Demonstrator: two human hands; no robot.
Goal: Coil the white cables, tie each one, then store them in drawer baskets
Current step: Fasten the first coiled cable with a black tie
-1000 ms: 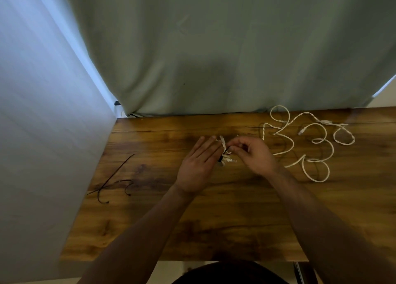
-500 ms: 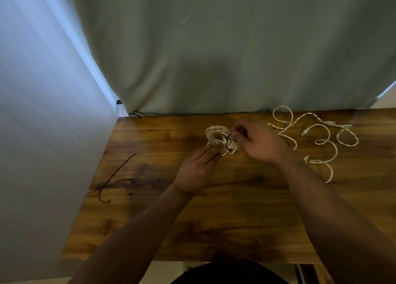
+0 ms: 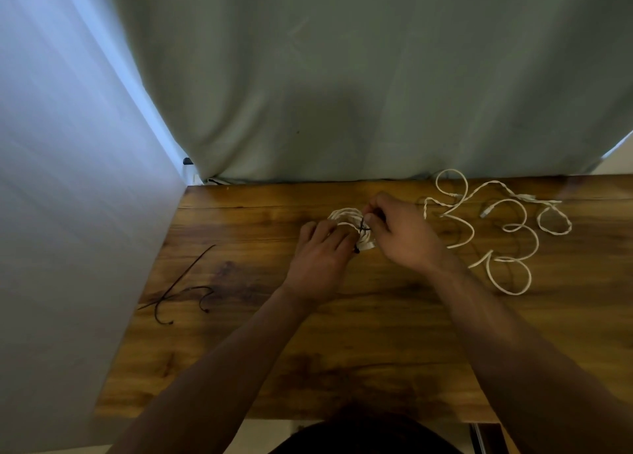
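- Left hand (image 3: 320,256) grip: fingers curled onto the coiled white braided cable (image 3: 345,214), at the rear middle of the brown wooden surface (image 3: 342,357).
- Right hand (image 3: 406,239) grip: pinches the thin black tie (image 3: 361,229) crossing the coil.

One wide-angle view was recorded, worn on the person's head. It looked forward and steeply down, close above the brown wooden counter (image 3: 359,344), facing the grey-green fabric curtain (image 3: 342,87) hanging behind the counter's far edge.

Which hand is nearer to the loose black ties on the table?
Left. The left hand holds the coiled white cable, right of the loose black ties; the right hand, pinching the tie round it, is farther right.
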